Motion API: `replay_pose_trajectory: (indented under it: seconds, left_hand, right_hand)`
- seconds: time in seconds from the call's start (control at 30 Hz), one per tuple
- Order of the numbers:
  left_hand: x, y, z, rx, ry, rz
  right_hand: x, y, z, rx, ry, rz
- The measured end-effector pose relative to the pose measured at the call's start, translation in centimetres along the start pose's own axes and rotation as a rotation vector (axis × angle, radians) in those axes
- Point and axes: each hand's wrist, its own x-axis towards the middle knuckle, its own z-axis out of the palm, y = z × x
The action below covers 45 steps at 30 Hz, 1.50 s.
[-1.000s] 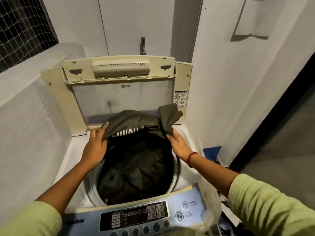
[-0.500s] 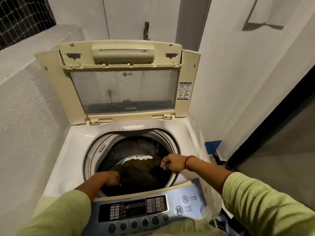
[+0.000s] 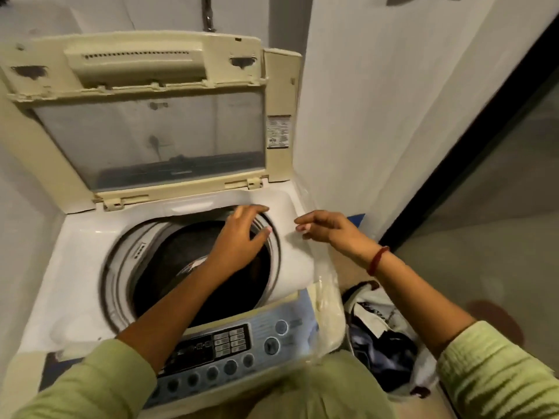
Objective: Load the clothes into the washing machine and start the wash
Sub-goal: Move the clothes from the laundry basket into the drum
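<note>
Fingers (image 3: 252, 210) loose and spread, both hands empty: left hand (image 3: 239, 240) above the washing machine (image 3: 87, 237), drum (image 3: 121, 261) facing up, right hand (image 3: 329, 229) just right of it; dark clothes (image 3: 163, 267) lie inside, lid (image 3: 145, 140) upright behind.

Open-lidded washing machine (image 3: 75, 267) holds dark clothes (image 3: 172, 255) inside.
</note>
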Motion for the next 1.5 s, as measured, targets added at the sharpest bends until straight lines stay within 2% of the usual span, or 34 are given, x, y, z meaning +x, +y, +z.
replay_pose_trajectory:
  seconds: [0.1, 0.27, 0.37, 0.43, 0.57, 0.77, 0.87, 0.97, 1.07, 1.13, 1.2, 1.27, 1.3, 1.37, 1.43, 1.5]
  left_hand:
    - [0.5, 5.8, 3.8, -0.097, 0.005, 0.099]
    - [0.5, 13.2, 15.1, -0.186, -0.296, 0.128]
    - [0.6, 14.2, 23.7, -0.157, -0.470, 0.041]
    - [0.2, 13.1, 29.4, -0.133, -0.558, -0.104]
    - [-2.0, 8.3, 39.2, 0.004, -0.710, -0.349]
    - [-4.4, 0.7, 52.2, 0.170, -0.914, -0.443]
    - [-5.6, -2.6, 57.2, 0.180, -0.955, -0.494]
    - [-6.6, -5.3, 61.7, 0.185, -0.941, -0.497]
    - [-7.2, -7.3, 64.8, 0.203, -0.918, -0.507]
    - [-7.3, -8.3, 66.2, 0.203, -0.899, -0.519]
    - [-7.1, -8.7, 66.7, 0.197, -0.870, -0.514]
    - [-7.0, -8.7, 66.5, 0.188, -0.852, -0.519]
    - [-7.0, -8.6, 66.2, 0.181, -0.842, -0.534]
    - [-6.7, -8.0, 65.4, 0.103, -0.790, -0.611]
    - [-5.7, -6.6, 64.0, -0.065, -0.645, -0.814]
    - [-4.6, -5.0, 62.7, -0.271, -0.526, -1.106]
  right_hand:
    - [-3.4, 1.9, -4.9, 0.104, 0.200, 0.030]
    - [-9.2, 8.9, -12.3, 0.222, 0.529, 0.191]
    - [-11.7, 14.8, -15.3, 0.224, 0.604, 0.340]
    - [-12.8, 19.3, -16.8, 0.213, 0.610, 0.445]
    - [-14.4, 29.5, -18.4, 0.197, 0.595, 0.619]
    - [-15.6, 47.9, -17.1, 0.057, 0.450, 0.929]
    - [-15.2, 55.2, -15.2, -0.006, 0.296, 1.046]
    - [-13.9, 61.8, -13.6, -0.158, 0.145, 1.038]
    - [-12.4, 66.0, -12.7, -0.466, 0.054, 1.052]
    - [-11.3, 67.9, -12.0, -0.670, 0.017, 1.020]
    - [-10.4, 69.1, -11.7, -0.757, 0.013, 0.950]
    - [-10.2, 69.5, -11.7, -0.673, 0.096, 0.900]
    - [-10.3, 69.2, -11.8, -0.524, 0.209, 0.873]
    - [-11.0, 67.6, -12.4, -0.072, 0.437, 0.856]
    - [-11.9, 65.0, -13.0, 0.319, 0.583, 0.839]
    - [-13.0, 62.2, -13.6, 0.533, 0.660, 0.810]
